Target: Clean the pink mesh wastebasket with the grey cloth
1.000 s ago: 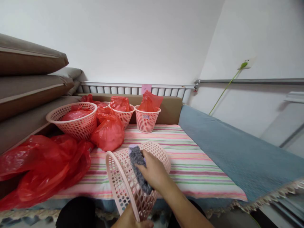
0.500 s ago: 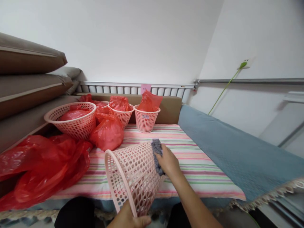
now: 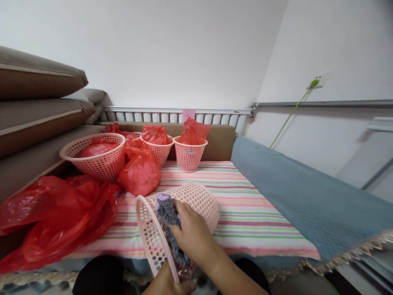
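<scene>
A pale pink perforated plastic basket lies tipped on its side at the near edge of the striped cloth, its open mouth facing left. My left hand grips the lower part of its rim, thumb outside and the other fingers partly hidden by the basket. A fuzzy grey cleaning cloth with a lilac patch is bunched in my right hand, pressed against the basket's outer wall close to the rim.
Several pink baskets, such as one near the back, hold red plastic bags. Loose red bags lie at left, beside stacked cushions. A radiator runs behind; a blue-covered armrest borders the right.
My right hand has slid the grey cloth leftward along the basket, from its base end to near the rim. My left hand keeps its grip in about the same place.
</scene>
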Motion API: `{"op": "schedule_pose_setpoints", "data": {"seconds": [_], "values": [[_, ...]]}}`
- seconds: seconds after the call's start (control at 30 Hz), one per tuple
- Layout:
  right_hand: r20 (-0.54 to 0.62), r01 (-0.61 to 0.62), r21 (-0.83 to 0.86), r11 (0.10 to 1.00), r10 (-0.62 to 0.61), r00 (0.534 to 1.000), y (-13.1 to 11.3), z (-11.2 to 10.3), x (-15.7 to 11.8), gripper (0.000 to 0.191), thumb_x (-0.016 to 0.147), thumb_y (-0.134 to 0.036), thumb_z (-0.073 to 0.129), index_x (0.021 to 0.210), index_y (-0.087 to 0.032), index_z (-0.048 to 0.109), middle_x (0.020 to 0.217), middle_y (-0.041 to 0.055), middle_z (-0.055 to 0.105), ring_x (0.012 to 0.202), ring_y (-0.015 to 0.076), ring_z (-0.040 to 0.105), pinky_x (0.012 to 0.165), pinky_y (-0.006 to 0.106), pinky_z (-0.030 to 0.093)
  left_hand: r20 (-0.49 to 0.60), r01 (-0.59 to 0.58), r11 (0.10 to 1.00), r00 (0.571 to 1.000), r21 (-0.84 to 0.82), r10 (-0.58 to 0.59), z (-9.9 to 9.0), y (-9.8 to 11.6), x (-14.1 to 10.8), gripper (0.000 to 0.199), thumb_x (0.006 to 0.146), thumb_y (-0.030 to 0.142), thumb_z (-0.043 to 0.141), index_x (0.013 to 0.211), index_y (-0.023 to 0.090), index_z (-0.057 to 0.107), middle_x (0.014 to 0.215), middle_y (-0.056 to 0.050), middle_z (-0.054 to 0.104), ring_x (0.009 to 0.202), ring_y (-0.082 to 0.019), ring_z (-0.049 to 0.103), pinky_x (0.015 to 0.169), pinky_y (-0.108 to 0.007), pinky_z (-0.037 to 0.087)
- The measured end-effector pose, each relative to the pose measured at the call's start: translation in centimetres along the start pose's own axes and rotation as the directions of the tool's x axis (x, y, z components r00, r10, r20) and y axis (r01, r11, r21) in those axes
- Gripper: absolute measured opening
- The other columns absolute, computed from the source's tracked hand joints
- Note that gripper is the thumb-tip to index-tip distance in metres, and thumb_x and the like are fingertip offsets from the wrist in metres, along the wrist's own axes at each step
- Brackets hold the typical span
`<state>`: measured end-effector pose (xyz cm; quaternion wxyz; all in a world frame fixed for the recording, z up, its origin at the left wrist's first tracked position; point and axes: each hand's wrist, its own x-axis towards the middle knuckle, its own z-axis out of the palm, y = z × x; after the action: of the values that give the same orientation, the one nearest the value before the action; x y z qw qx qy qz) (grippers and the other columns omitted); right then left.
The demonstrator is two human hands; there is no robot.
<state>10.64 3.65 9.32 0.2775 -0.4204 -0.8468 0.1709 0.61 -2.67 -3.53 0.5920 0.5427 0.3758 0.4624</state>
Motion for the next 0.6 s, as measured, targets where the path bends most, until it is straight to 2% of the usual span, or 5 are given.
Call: {"op": "schedule_pose_setpoints", "data": {"seconds": [0.13,0.23,0.33,0.47,0.6], "values": [[-0.06,-0.15,-0.195,0.969,0.14,0.988,4.8,-0.6,2.4,0.035,0.081,-0.03,0.05,0.115,-0.02,0.046,0.107,0.0081,0.057,0.1,0.0204,0.053,0.079,0.027,0.037,0.056,-0.032,0.998,0.998,-0.053,0.035,0.3,0.3,0.5,0.067,0.068,0.035,0.071,0.128,0.022,0.045,0.135,-0.01,0.047,0.128,-0.032,0.036,0.11,-0.048,0.017],[-0.15,-0.345,-0.298,0.89,0.314,0.938,8.9,-1.4,3.9,0.036,0.083,-0.032,0.047,0.117,-0.02,0.044,0.107,0.0094,0.058,0.097,0.021,0.055,0.073,0.027,0.037,0.136,-0.022,0.997,0.99,-0.077,0.032,0.6,1.1,0.4,0.072,0.068,0.038,0.071,0.131,0.023,0.041,0.14,-0.011,0.041,0.131,-0.032,0.03,0.11,-0.048,0.012],[-0.217,-0.465,-0.314,0.828,0.414,0.884,11.3,-2.2,4.4,0.033,0.085,-0.035,0.044,0.114,-0.019,0.045,0.102,0.0094,0.059,0.094,0.0218,0.056,0.066,0.027,0.036,0.134,0.02,0.997,0.991,-0.075,-0.009,0.6,1.9,0.2,0.071,0.067,0.034,0.072,0.13,0.025,0.042,0.139,-0.009,0.043,0.131,-0.031,0.03,0.111,-0.048,0.012],[-0.24,-0.441,-0.32,0.838,0.379,0.894,10.9,-2.1,3.9,0.034,0.085,-0.033,0.044,0.115,-0.019,0.045,0.103,0.0098,0.058,0.094,0.0223,0.056,0.065,0.027,0.036,0.074,0.011,0.993,0.997,-0.12,-0.002,0.1,1.9,0.3,0.081,0.065,0.035,0.074,0.135,0.023,0.034,0.138,-0.011,0.044,0.129,-0.031,0.034,0.11,-0.049,0.013],[-0.177,-0.306,-0.241,0.921,0.269,0.947,7.5,-0.9,3.0,0.034,0.082,-0.031,0.048,0.114,-0.019,0.046,0.103,0.0089,0.058,0.098,0.0211,0.054,0.074,0.026,0.037,0.025,-0.004,0.997,1.0,-0.079,0.006,-0.2,1.7,0.5,0.082,0.068,0.038,0.072,0.136,0.021,0.031,0.138,-0.013,0.044,0.128,-0.029,0.037,0.109,-0.046,0.018]]}}
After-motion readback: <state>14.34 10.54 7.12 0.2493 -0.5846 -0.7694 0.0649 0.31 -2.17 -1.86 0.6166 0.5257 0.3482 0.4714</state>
